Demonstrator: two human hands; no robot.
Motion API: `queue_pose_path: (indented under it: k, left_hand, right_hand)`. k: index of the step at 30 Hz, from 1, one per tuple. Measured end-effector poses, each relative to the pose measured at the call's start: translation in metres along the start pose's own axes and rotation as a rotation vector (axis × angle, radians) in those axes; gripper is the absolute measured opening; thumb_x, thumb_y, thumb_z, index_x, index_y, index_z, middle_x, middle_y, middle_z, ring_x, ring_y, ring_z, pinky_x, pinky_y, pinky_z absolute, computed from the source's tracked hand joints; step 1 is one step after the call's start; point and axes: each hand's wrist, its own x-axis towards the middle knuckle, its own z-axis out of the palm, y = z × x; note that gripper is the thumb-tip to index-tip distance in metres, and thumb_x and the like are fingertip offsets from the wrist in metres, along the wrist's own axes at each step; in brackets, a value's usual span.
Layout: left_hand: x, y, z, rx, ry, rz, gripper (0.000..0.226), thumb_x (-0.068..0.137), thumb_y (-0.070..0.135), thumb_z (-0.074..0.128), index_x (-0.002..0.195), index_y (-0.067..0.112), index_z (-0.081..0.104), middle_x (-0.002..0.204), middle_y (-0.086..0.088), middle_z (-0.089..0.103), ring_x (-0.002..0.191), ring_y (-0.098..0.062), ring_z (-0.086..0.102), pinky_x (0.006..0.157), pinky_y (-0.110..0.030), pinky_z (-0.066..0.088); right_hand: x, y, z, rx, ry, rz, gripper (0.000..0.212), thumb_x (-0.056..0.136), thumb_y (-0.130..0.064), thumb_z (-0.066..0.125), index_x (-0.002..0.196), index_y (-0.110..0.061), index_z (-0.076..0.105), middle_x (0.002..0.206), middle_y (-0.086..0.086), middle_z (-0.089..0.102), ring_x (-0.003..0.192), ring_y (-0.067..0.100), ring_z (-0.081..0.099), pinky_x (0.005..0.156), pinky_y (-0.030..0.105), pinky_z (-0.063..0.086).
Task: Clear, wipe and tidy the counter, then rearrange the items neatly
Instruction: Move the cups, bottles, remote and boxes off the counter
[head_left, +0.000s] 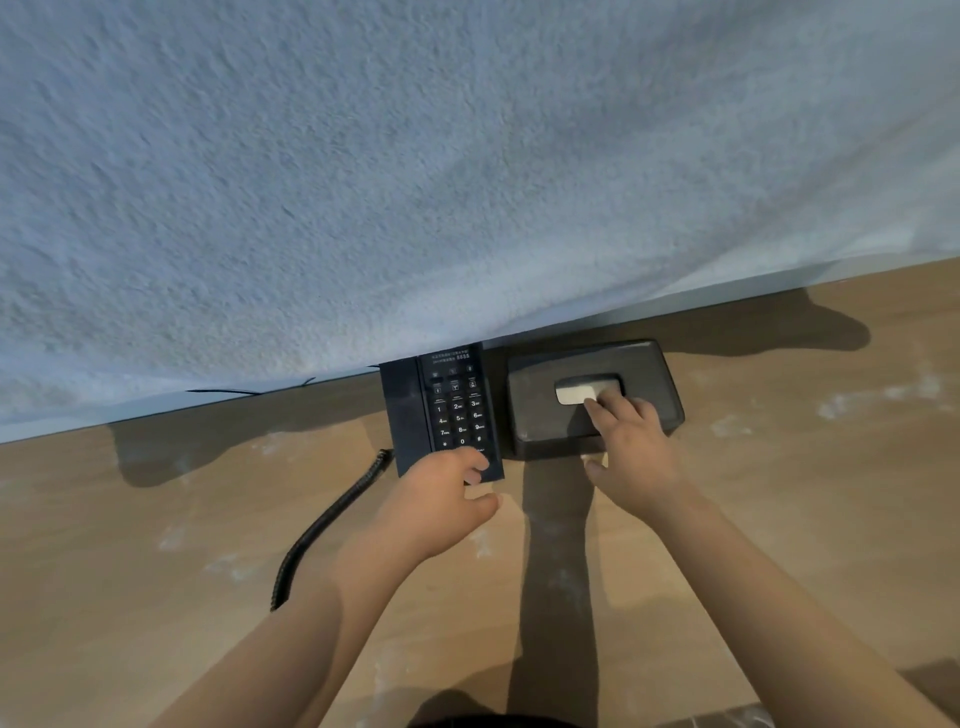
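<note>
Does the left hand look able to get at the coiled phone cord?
Probably yes: the left hand grips the near end of the phone, and the cord lies on bare counter just to its left, nothing between.

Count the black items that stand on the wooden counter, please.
2. The telephone, with its coiled cord, stands on the left at the left hand; the tissue box stands right of it, under the right hand. None seems hidden.

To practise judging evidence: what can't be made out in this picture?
Head view: phone near end, hidden under left hand.
Head view: print above the keypad, too small.
Head view: tissue box front, partly behind right hand.
Head view: dark shape, cut off by bottom edge.
</note>
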Motion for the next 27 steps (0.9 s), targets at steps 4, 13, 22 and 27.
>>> queue_pose_path:
  k: [4,13,22,27]
  left_hand:
    - [0.013,0.011,0.01,-0.062,0.005,-0.033,0.052,0.091,0.038,0.062,0.139,0.022,0.046,0.129,0.005,0.057,0.112,-0.013,0.057,0.09,-0.026,0.048]
    - [0.047,0.037,0.036,-0.222,0.01,-0.141,0.041,0.095,0.044,0.055,0.123,0.014,0.05,0.103,0.003,0.059,0.102,-0.017,0.055,0.086,-0.03,0.046]
    - [0.076,0.056,0.05,-0.395,0.074,-0.222,0.039,0.095,0.043,0.055,0.118,0.012,0.05,0.105,0.0,0.056,0.088,-0.015,0.055,0.061,-0.024,0.042]
    - [0.077,0.05,0.059,-0.501,0.032,-0.245,0.043,0.096,0.043,0.052,0.132,0.02,0.041,0.115,0.003,0.056,0.098,-0.017,0.055,0.082,-0.032,0.048]
  right_hand:
    - [-0.024,0.012,0.005,0.1,0.014,0.024,0.062,0.091,-0.03,0.061,0.147,-0.017,0.039,0.147,-0.002,0.039,0.134,0.023,0.03,0.11,0.034,0.032]
    - [-0.023,0.062,-0.003,0.428,0.199,0.406,0.064,0.086,-0.038,0.068,0.139,-0.011,0.044,0.13,0.009,0.049,0.118,0.029,0.05,0.095,0.039,0.046]
    - [0.008,0.067,0.012,0.876,0.184,0.554,0.037,0.087,-0.041,0.068,0.112,-0.017,0.053,0.103,0.003,0.061,0.089,0.02,0.057,0.064,0.028,0.044]
    - [0.009,0.066,0.016,0.932,0.215,0.535,0.039,0.084,-0.037,0.072,0.114,-0.022,0.052,0.104,-0.002,0.06,0.092,0.018,0.057,0.069,0.027,0.046]
